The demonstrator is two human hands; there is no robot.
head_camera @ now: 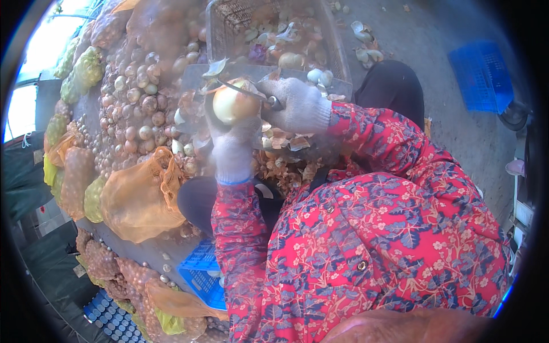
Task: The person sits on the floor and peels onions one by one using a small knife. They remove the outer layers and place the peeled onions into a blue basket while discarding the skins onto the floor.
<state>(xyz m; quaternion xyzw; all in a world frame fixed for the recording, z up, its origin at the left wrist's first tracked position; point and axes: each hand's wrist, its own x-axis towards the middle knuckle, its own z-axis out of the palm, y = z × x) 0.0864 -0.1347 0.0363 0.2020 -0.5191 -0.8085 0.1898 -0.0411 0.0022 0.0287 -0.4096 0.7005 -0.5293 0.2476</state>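
My left hand (235, 148), in a pale knitted glove, holds a large yellow onion (233, 106) from below. Papery skin still clings near the onion's top, while its front side is smooth and pale. In my gloved right hand (298, 103) is a knife (271, 102), its dark handle end showing at the fist. The narrow curved blade lies across the upper part of the onion. Beneath both hands is a grey board or tray edge (193, 79), strewn with loose onion skins (281, 139). A piece of peel (215, 67) sits just beyond the blade.
A dirty crate (345, 55) with peels and onions stands ahead. Loose onions (146, 107) cover the ground to the left, beside an orange mesh sack (141, 197) and more filled sacks (81, 184). One blue crate (199, 274) is by my left elbow, another blue crate (482, 77) far right.
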